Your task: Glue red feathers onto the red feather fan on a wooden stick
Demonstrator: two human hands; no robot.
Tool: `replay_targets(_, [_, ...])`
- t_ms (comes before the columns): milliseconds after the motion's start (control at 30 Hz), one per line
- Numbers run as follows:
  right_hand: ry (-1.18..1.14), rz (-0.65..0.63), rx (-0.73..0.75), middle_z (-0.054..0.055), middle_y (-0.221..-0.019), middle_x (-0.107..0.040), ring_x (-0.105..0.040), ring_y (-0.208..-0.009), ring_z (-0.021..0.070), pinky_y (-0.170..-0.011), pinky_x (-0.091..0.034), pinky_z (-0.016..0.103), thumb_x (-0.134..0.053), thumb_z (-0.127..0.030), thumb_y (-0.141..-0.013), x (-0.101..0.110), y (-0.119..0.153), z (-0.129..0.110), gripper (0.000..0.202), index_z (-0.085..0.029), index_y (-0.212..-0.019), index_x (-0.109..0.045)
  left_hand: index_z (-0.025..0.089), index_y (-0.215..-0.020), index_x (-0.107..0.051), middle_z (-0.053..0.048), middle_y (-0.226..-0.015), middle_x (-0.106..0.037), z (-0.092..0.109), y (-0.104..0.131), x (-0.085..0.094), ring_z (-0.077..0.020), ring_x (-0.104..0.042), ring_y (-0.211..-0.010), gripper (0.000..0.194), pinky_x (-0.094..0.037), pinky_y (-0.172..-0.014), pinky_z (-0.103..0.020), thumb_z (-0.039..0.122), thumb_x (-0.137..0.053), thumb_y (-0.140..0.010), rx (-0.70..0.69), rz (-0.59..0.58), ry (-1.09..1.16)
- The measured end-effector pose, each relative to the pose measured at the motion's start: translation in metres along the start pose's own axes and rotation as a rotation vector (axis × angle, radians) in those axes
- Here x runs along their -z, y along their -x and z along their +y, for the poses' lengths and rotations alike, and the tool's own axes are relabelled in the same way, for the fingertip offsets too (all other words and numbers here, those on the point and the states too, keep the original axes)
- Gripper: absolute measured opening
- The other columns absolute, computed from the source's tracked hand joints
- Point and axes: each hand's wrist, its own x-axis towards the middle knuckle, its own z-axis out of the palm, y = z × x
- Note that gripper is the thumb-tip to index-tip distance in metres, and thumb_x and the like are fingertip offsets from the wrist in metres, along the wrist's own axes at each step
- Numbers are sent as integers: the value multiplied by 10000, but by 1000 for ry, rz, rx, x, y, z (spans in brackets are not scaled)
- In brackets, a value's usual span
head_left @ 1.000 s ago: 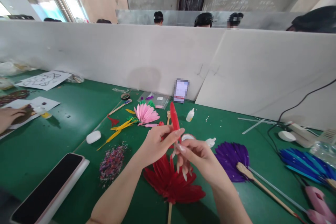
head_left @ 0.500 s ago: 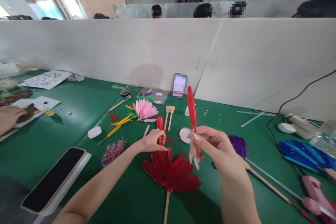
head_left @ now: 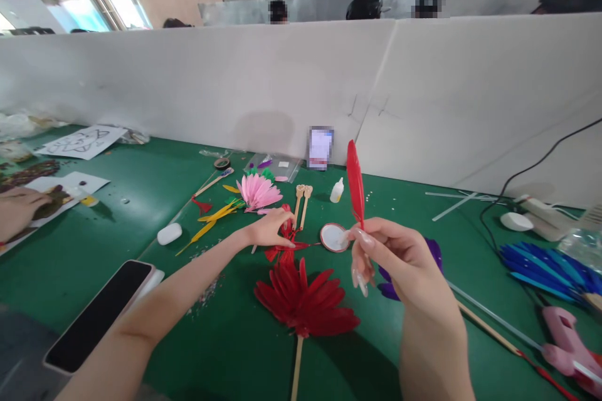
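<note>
My right hand [head_left: 383,257] pinches a single red feather [head_left: 356,182] by its quill, and the feather points upward. Over a small pile of red feathers and tassels [head_left: 286,255], my left hand [head_left: 268,229] reaches with thumb and fingers apart, touching or just above the pile; its fingertips partly cover it. In front of me lies a fan of dark red feathers [head_left: 305,304] on a wooden stick [head_left: 298,366]. A small round white dish with a red rim [head_left: 333,237] sits between my hands, with a white glue bottle [head_left: 337,190] behind it.
Pink feathers [head_left: 258,192], yellow feathers [head_left: 214,222] and wooden sticks [head_left: 306,207] lie farther back. A phone [head_left: 101,313] is at left, a pink glue gun [head_left: 564,338] and blue feather fan [head_left: 548,272] at right. Another person's hand [head_left: 21,210] works far left. A white partition [head_left: 188,88] stands behind.
My left hand has shifted slightly left and up, its fingers spreading over the red pile. My right hand has carried the red feather a little to the right.
</note>
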Motion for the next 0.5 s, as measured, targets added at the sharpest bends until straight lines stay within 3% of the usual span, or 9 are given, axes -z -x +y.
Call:
replay_targets(100, [18,38,-39,-21,-517,-633,-568,-405,100,-385,-463,204,-651,-315,-866,-1,0,-2,125,-207,-855,-714,216,-1363,-425,-161,-1361,-398,-8,13,-6,-361,-326,-1316,893,-254,-1092,-511,551,-792,-621,-38,65,-49])
replay_targets(200, [51,65,-64,-9,-513,-624,-550,-407,113,-376,-455,224,-657,-345,-855,-2,-1,-2,160,-197,-837,-715,259,-1412,-383,-153,-1519,-207,-12,18,-18,-401,-131,-1412,959,-112,-1137,-548,506,-820,-595,-90,78,-84])
replay_targets(367, [87,137,-92,-9,-507,-616,-519,-422,96,-411,-447,212,-671,-345,-843,-4,-2,-2,158,-203,-801,-726,249,-1433,-360,-148,-1566,-116,-12,10,-38,-405,-65,-1433,987,-83,-1146,-559,366,-830,-573,-147,52,-94])
replay_targets(500, [117,150,-102,-9,-501,-616,-527,-411,103,-404,-442,221,-675,-362,-837,-5,-4,-2,169,-204,-797,-721,248,-1443,-344,-136,-1577,-107,-6,6,-47,-367,-58,-1446,881,-86,-1160,-523,303,-753,-665,-187,28,-75])
